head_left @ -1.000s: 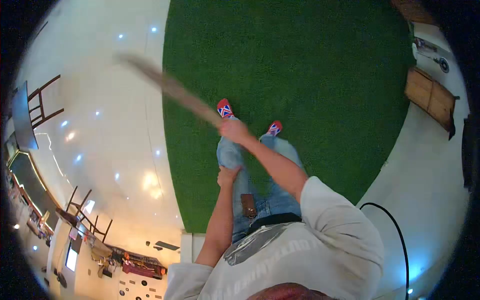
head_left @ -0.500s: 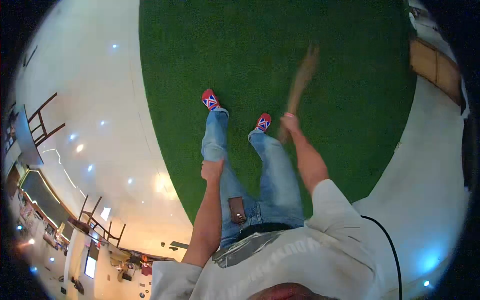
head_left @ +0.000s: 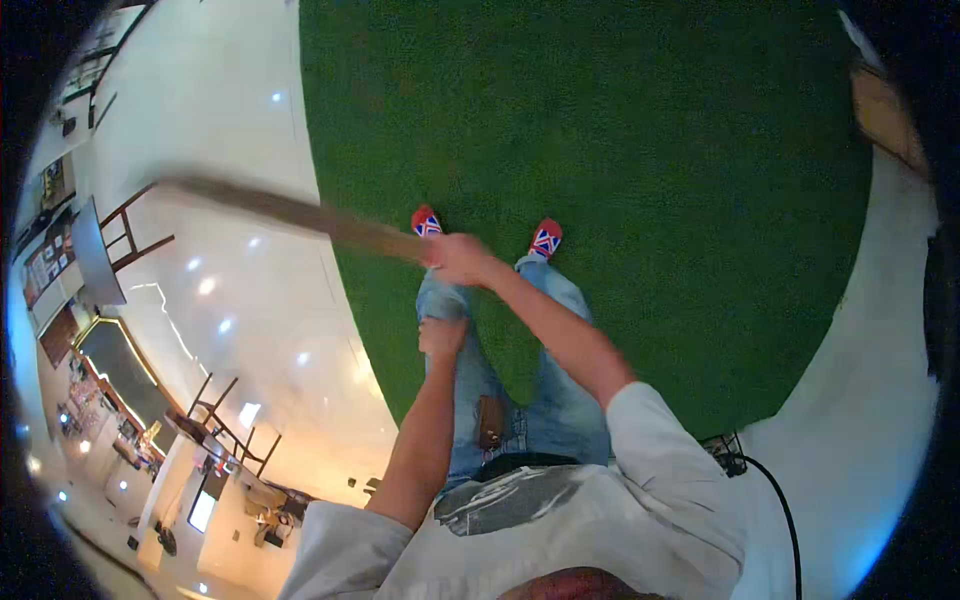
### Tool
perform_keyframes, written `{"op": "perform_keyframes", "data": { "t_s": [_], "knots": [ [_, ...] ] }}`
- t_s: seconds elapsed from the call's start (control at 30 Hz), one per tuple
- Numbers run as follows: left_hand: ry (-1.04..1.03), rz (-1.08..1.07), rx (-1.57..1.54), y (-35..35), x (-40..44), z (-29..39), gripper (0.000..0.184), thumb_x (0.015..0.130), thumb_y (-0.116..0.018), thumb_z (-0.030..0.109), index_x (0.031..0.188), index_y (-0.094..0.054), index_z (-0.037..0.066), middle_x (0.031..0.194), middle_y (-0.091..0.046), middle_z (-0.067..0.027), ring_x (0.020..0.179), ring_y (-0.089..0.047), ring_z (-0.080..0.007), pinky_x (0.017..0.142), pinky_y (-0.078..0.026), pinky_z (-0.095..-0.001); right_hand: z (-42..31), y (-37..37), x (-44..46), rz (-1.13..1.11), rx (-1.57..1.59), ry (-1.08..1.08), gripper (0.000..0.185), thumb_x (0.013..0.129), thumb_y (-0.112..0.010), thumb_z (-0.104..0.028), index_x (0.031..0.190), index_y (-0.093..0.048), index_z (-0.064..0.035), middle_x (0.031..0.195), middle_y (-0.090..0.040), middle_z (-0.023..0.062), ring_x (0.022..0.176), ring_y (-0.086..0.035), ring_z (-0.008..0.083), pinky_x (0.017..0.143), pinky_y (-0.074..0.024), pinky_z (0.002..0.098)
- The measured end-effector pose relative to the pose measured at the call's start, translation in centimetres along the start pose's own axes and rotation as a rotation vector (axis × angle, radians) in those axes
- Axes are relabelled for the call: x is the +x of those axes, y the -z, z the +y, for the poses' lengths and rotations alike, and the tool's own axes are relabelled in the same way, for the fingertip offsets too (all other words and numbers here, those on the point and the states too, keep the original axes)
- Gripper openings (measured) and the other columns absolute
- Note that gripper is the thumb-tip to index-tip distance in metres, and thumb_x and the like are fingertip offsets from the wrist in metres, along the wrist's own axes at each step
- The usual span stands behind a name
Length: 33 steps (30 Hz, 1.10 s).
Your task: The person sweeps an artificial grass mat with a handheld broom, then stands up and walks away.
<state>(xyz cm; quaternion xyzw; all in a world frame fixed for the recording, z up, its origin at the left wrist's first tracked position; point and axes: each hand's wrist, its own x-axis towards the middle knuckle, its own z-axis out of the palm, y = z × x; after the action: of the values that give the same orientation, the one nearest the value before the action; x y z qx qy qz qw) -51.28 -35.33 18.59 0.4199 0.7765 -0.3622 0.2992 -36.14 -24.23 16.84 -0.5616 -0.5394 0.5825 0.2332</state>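
My right hand [head_left: 463,261] is closed around one end of a wooden stick [head_left: 340,226], long, brown and blurred by motion. The stick reaches out to the left across the green mat's edge, and its far end is smeared. My right arm crosses in front of my legs. Against my left trouser leg, near the knee, is my left hand [head_left: 441,336]. Its fingers are curled in and no object shows in it.
I stand in red and blue socks [head_left: 546,239] on a green mat [head_left: 690,180]. To the left is a shiny pale floor [head_left: 270,290] with chairs [head_left: 130,240]. A black cable [head_left: 780,500] runs at lower right, and a brown box-like object [head_left: 888,118] stands at far right.
My right hand has swung the stick from the right side across to the left, over my legs. My left hand stays at my left leg. My right foot has shifted slightly.
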Motion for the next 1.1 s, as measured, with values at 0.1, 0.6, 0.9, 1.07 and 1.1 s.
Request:
{"op": "perform_keyframes", "data": {
  "t_s": [0.1, 0.6, 0.9, 1.07, 1.1],
  "knots": [
    [0.087, -0.010, -0.023, -1.8, 0.1, -3.1, 0.083, 0.063, -0.070, 0.058, 0.116, -0.049, -0.002, 0.114, -0.058, -0.0207, 0.101, -0.060, -0.0356, 0.086, -0.048, -0.0453, 6.6, 1.6, -5.8, 0.395, 0.075, -0.324, 0.041, 0.071, -0.061, -0.018, 0.110, -0.055, -0.0063, 0.091, -0.064, 0.0176, 0.087, -0.064, 0.0317, 0.074, -0.0495, 0.0406],
    [-0.028, 0.143, -0.030, 4.2, 5.9, -5.2, 0.074, 0.065, -0.064, 0.052, 0.113, -0.054, -0.004, 0.111, -0.056, -0.0195, 0.099, -0.058, -0.0346, 0.084, -0.047, -0.0423, 22.5, -17.8, 15.8, -0.235, -0.117, -0.406, 0.030, 0.066, -0.065, -0.024, 0.088, -0.064, -0.0041, 0.088, -0.064, 0.0166, 0.081, -0.064, 0.0295, 0.073, -0.0515, 0.0396],
    [-0.097, 0.119, 0.007, 7.3, 7.3, -3.8, 0.075, 0.066, -0.066, 0.051, 0.115, -0.052, -0.004, 0.114, -0.054, -0.0200, 0.103, -0.056, -0.0351, 0.086, -0.046, -0.0433, 7.7, -14.2, 17.4, -0.388, -0.381, -0.012, 0.023, 0.066, -0.062, -0.019, 0.087, -0.063, -0.0099, 0.077, -0.064, 0.0153, 0.076, -0.064, 0.0331, 0.066, -0.0512, 0.0450],
    [-0.100, 0.116, -0.036, 7.1, 7.6, -3.3, 0.074, 0.067, -0.066, 0.051, 0.115, -0.053, -0.004, 0.113, -0.054, -0.0200, 0.102, -0.056, -0.0354, 0.086, -0.046, -0.0439, 12.2, -9.4, 3.1, 0.186, -0.006, -0.614, 0.041, 0.070, -0.063, -0.016, 0.109, -0.055, -0.0056, 0.083, -0.066, 0.0152, 0.077, -0.064, 0.0343, 0.069, -0.0509, 0.0450],
    [-0.087, 0.109, -0.035, 7.1, 7.6, -3.4, 0.074, 0.066, -0.066, 0.051, 0.114, -0.053, -0.004, 0.113, -0.054, -0.0200, 0.102, -0.056, -0.0354, 0.086, -0.046, -0.0440, 17.2, -11.4, -0.5, 0.430, 0.067, -0.625, 0.041, 0.071, -0.062, -0.015, 0.108, -0.054, -0.0015, 0.080, -0.065, 0.0159, 0.076, -0.064, 0.0339, 0.070, -0.0509, 0.0436]
  ]
}}
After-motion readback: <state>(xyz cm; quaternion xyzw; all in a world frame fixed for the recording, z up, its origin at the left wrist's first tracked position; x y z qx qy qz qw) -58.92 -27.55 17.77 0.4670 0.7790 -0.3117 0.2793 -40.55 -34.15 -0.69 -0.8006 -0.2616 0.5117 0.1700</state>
